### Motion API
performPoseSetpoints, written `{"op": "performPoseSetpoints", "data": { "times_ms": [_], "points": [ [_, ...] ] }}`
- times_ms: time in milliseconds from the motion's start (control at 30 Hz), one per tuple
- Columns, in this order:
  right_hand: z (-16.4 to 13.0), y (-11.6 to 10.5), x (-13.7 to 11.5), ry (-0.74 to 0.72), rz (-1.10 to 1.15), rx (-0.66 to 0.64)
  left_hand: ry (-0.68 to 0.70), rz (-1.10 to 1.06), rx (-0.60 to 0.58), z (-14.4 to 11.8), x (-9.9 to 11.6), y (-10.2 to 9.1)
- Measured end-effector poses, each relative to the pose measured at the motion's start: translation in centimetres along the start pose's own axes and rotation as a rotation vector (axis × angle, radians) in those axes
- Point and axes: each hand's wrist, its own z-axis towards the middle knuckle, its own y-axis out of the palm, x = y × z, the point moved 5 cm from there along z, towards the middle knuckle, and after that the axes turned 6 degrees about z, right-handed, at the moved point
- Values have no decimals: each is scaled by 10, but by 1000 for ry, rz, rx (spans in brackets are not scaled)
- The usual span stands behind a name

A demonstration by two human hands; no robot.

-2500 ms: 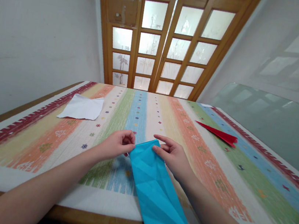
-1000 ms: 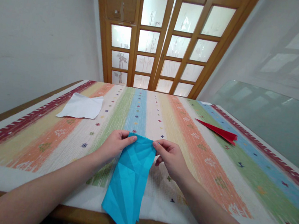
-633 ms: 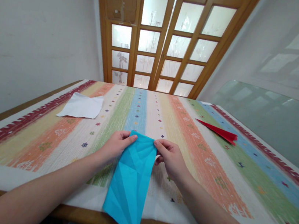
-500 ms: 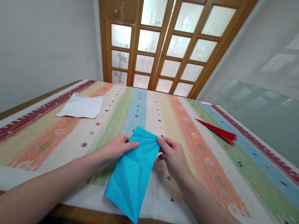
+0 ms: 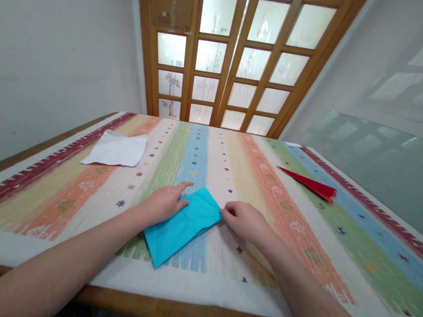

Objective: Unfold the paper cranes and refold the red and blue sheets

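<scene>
Positioning seemed underway, next needing steadiness: right hand (image 5: 243, 219) pinched blue paper (image 5: 182, 228) at right; left hand (image 5: 161, 204), grip uncertain, touched its left edge.

No legible text or numbers. Far left, brown door panel (image 5: 174, 1): small pale mark (image 5: 164, 14) low down, too small to read. Far panes (image 5: 217, 14): plant designs, no readable lettering. Tablecloth (image 5: 83, 198): printed motifs, nothing legible as characters.
</scene>
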Motion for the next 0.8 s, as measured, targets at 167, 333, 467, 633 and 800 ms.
{"op": "performPoseSetpoints", "data": {
  "times_ms": [167,333,467,633,800],
  "points": [
    [-7,-3,2,64,-294,-117,99,255,-88,1,11,21],
    [-8,-10,-5,-29,-341,66,226,366,-51,0,21,24],
    [-8,4,-28,-381,-277,139,373,426,11,-1,29,25],
    [-11,36,-37,-495,-239,6,475,448,40,-1,34,23],
    [-18,45,-29,-431,-245,-102,461,492,-91,-19,46,9]
  ]
}}
